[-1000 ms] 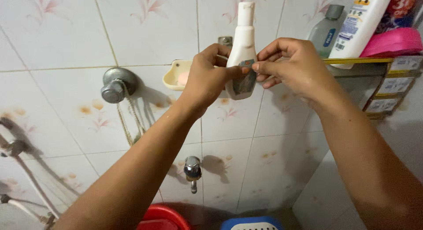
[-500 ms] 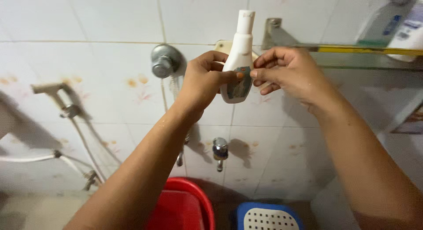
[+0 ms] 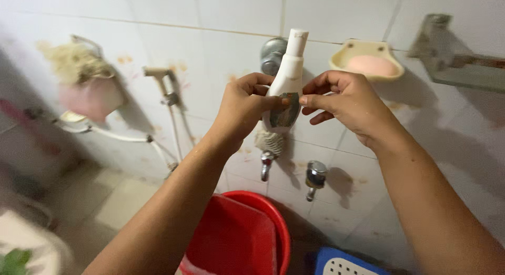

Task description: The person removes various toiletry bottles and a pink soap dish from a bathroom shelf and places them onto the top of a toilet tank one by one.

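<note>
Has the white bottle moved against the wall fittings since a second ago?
Yes. The white bottle has shifted left along the wall: the soap dish now sits to its right.

Both forearms were bare, with no sleeves in sight. The left hand [image 3: 243,109] and right hand [image 3: 344,104] wore no gloves, rings, watch or bracelet; the nails were short.

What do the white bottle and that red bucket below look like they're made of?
Bottle: looks like smooth, opaque white plastic with a slight sheen and a worn, patchy label.
Bucket: glossy red plastic by its moulded rim and even colour.
</note>
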